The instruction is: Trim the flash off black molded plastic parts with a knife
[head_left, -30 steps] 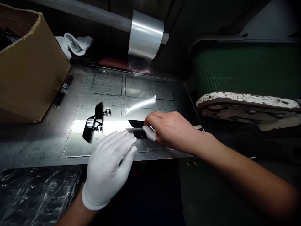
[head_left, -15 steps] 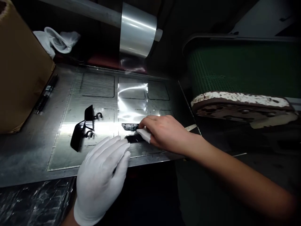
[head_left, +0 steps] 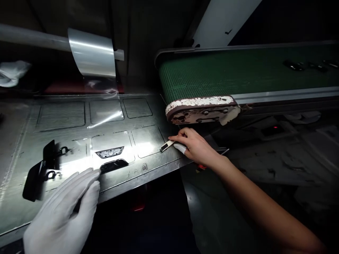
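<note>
My right hand, bare but for a white cover on one finger, pinches a pale flat tool with a dark end at the table's right side. My left hand, in a white glove, has its fingers stretched out at the left end of a glossy black trim piece; whether it touches the piece is unclear. Just behind lies a similar piece, its ribbed underside up. Two black parts with hooks stand left of these.
A roll of clear film hangs on a bar behind the metal table. A green conveyor belt with dark parts at its far end stands to the right. A white cloth lies back left.
The view has swung right. My right hand has left the black trim pieces and moved right to the pale tool. My left hand stays beside the front piece.
</note>
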`<state>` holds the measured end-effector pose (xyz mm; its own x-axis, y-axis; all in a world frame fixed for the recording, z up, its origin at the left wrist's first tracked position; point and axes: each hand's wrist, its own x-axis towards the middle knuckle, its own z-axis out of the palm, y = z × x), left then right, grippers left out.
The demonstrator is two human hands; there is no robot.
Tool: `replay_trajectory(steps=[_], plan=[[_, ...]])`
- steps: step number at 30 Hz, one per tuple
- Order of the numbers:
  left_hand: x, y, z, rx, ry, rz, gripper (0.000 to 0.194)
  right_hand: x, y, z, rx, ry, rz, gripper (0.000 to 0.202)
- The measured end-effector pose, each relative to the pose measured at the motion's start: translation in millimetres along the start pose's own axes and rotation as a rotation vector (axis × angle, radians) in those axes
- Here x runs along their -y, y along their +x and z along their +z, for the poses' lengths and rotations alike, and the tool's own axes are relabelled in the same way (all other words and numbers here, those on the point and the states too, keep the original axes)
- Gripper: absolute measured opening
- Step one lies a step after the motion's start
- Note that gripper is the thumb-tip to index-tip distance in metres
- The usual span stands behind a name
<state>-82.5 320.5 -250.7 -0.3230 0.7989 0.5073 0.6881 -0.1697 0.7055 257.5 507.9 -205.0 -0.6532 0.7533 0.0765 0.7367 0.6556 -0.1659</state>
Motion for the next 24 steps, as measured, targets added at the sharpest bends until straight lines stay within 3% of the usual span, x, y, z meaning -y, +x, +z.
replay_trajectory(steps=[6,11,15,18,21,24], plan=[[1.7,-0.9,-4.0,-0.019,0.154,0.088,0.038,14.3,-10.5,11.7,0.002,0.128,-0.037,0.071],[-4.0,-0.9,-5.9,-0.019,0.177,-0.020,0.029,25.7,-10.7,16.1,-0.038,0.160,0.043,0.059],[-9.3,16.4,-11.4,-0.016,0.207,-0.031,0.025,32.3,-0.9,18.0,-0.013,0.144,0.079,0.062],[-4.3,39.1,-19.1,0.049,0.332,0.081,0.025,33.6,-1.3,19.3,0.040,0.131,0.058,0.059],[5.3,59.8,-26.8,0.155,0.464,0.171,0.020,34.1,-3.1,18.9,-0.010,0.164,0.055,0.050],[10.8,73.1,-28.0,0.260,0.523,0.183,0.018,44.5,4.5,13.0,-0.034,0.247,-0.056,0.052]])
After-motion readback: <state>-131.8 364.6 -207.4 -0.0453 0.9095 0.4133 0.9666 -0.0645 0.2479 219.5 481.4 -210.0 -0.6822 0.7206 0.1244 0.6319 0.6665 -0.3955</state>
